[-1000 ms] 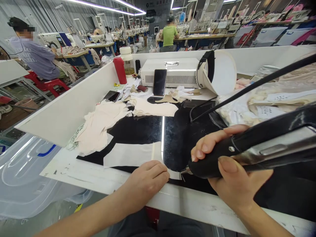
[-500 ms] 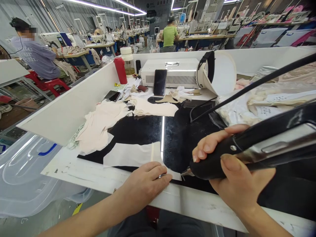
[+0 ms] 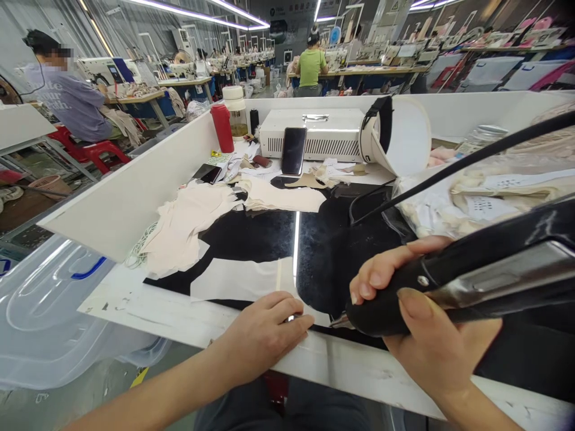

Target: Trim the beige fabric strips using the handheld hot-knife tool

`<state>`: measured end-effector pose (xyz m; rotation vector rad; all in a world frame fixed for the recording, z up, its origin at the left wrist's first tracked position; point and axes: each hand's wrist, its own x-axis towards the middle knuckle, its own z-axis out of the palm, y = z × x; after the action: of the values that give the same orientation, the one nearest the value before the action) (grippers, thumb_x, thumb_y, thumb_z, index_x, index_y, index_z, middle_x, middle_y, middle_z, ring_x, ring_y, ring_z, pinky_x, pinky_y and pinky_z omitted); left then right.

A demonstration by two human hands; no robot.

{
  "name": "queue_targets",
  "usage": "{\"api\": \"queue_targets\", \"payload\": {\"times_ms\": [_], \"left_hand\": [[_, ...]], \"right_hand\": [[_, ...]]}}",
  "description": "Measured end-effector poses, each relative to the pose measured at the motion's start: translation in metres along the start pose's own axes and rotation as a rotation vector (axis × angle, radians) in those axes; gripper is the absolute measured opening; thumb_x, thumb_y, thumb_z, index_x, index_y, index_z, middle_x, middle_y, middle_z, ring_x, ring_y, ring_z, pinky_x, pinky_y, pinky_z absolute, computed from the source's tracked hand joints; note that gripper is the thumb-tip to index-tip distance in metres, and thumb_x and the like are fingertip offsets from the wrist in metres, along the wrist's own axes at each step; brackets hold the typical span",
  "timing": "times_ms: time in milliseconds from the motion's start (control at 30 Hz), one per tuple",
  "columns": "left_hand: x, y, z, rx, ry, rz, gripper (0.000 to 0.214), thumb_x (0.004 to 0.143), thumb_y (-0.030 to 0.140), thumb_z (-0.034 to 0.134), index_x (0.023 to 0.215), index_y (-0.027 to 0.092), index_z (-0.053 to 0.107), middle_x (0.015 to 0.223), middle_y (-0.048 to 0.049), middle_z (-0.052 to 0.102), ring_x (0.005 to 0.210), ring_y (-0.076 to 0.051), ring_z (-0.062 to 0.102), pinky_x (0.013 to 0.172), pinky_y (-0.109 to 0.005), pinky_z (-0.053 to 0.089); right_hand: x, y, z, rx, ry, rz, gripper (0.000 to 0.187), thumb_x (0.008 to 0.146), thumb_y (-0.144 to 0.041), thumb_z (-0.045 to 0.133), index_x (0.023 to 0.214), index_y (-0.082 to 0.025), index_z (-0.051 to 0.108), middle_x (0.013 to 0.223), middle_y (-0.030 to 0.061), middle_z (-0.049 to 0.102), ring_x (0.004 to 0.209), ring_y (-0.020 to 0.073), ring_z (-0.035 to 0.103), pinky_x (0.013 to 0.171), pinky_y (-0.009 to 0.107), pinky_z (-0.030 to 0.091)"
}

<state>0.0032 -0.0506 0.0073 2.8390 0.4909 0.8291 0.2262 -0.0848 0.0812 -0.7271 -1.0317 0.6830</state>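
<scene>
So I was sat right up against the near edge of the tabletop [image 3: 153, 319], both hands busy. My left hand [image 3: 269, 330] was laid over the cloth piece [image 3: 236, 278], fingers close together and bearing down. There was a small shiny bit [image 3: 291, 318] by those fingers, and I honestly couldn't tell whether they were pinching it. My right hand [image 3: 433, 344] was wrapped tight round a chunky black handheld tool [image 3: 375, 314], thumb on the near side, fingers over the far side. Its metal tip [image 3: 342, 322] sat right at the cloth's right-hand end; contact was too fine to call.

The cloth itself lay flat along the near edge, left of the middle, on a dark glossy sheet [image 3: 247, 236], with a cream band [image 3: 278, 274] running across it.

My read: the step in hand was working that end of the cloth with the tip. The next move called for a firm left hand so nothing slid, plus a steady wrist, because a wobble there could've pulled the cloth out of line.

Further back, a pile of pale pieces [image 3: 184, 224] sat by the left edge, with a smaller stack [image 3: 283, 196] nearer the middle. Towards the far edge, a phone [image 3: 294, 151] leaned up in front of a white vented box [image 3: 314, 129].
</scene>
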Motion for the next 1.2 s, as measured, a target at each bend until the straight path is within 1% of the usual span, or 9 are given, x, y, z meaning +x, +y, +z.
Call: {"api": "queue_targets", "payload": {"times_ms": [100,200,367,467,667,867,1000,1133,1200], "left_hand": [[-0.003,-0.001,0.001,-0.017,-0.005,-0.006,0.016,0.121,0.016,0.062,0.133,0.014,0.073,0.115,-0.0104,0.08,0.116,-0.024,0.08,0.107,-0.039,0.073],[-0.004,-0.001,0.002,-0.021,0.017,0.001,0.017,0.122,0.017,0.06,0.132,0.013,0.074,0.114,-0.0101,0.079,0.114,-0.024,0.079,0.106,-0.037,0.072],[-0.003,-0.002,0.003,-0.019,0.037,0.0,0.018,0.123,0.018,0.058,0.129,0.013,0.074,0.113,-0.0091,0.078,0.111,-0.025,0.079,0.103,-0.037,0.072],[-0.003,-0.002,0.004,-0.022,0.037,0.008,0.019,0.124,0.019,0.057,0.129,0.013,0.074,0.112,-0.0089,0.078,0.11,-0.024,0.078,0.103,-0.037,0.072],[-0.006,0.001,0.0,-0.024,0.035,0.01,0.021,0.125,0.018,0.054,0.129,0.012,0.073,0.111,-0.0088,0.079,0.103,-0.021,0.079,0.108,-0.039,0.071],[-0.009,0.005,-0.003,-0.04,0.046,-0.022,0.02,0.126,0.019,0.053,0.128,0.013,0.073,0.111,-0.0085,0.08,0.105,-0.021,0.079,0.106,-0.036,0.072],[-0.008,0.006,-0.001,-0.029,0.049,-0.017,0.018,0.124,0.016,0.056,0.127,0.013,0.073,0.111,-0.009,0.08,0.107,-0.022,0.079,0.106,-0.036,0.072],[-0.007,0.005,0.001,-0.015,0.042,-0.002,0.013,0.122,0.013,0.06,0.127,0.012,0.073,0.109,-0.0083,0.08,0.106,-0.022,0.079,0.106,-0.037,0.072],[-0.007,0.006,0.001,-0.014,0.044,0.001,0.014,0.122,0.012,0.059,0.126,0.013,0.073,0.107,-0.0082,0.08,0.107,-0.021,0.079,0.106,-0.036,0.072]], "right_hand": [[0.002,0.0,0.001,0.014,0.003,0.006,0.04,0.093,-0.041,0.103,0.118,-0.031,0.074,0.08,-0.0029,0.073,0.063,0.02,0.07,0.052,0.032,0.062],[0.003,0.003,0.002,0.045,0.025,-0.003,0.04,0.092,-0.041,0.103,0.118,-0.031,0.073,0.08,-0.0036,0.072,0.064,0.02,0.069,0.052,0.031,0.06],[0.005,0.009,0.002,0.043,0.036,0.0,0.042,0.091,-0.041,0.105,0.118,-0.031,0.074,0.081,-0.0037,0.074,0.065,0.0197,0.07,0.055,0.033,0.065],[0.004,0.01,0.001,0.036,0.036,0.005,0.042,0.09,-0.041,0.105,0.118,-0.03,0.075,0.081,-0.0031,0.074,0.065,0.0202,0.07,0.055,0.033,0.065],[0.004,0.008,0.001,0.027,0.039,0.003,0.042,0.089,-0.04,0.106,0.117,-0.031,0.076,0.081,-0.003,0.074,0.065,0.0208,0.069,0.054,0.034,0.063],[0.005,0.007,0.0,0.001,0.05,-0.019,0.042,0.088,-0.042,0.106,0.116,-0.032,0.077,0.08,-0.0032,0.074,0.063,0.0211,0.069,0.053,0.035,0.063],[0.008,0.011,0.006,0.045,0.07,-0.022,0.044,0.086,-0.041,0.108,0.114,-0.03,0.076,0.078,-0.0039,0.073,0.06,0.0205,0.068,0.05,0.033,0.061],[0.01,0.018,0.016,0.081,0.079,-0.048,0.044,0.088,-0.042,0.106,0.116,-0.031,0.074,0.079,-0.0046,0.072,0.06,0.0206,0.068,0.051,0.034,0.062],[0.01,0.021,0.02,0.079,0.069,-0.042,0.044,0.088,-0.043,0.106,0.116,-0.031,0.074,0.079,-0.0047,0.073,0.06,0.0203,0.068,0.052,0.034,0.063]]}}
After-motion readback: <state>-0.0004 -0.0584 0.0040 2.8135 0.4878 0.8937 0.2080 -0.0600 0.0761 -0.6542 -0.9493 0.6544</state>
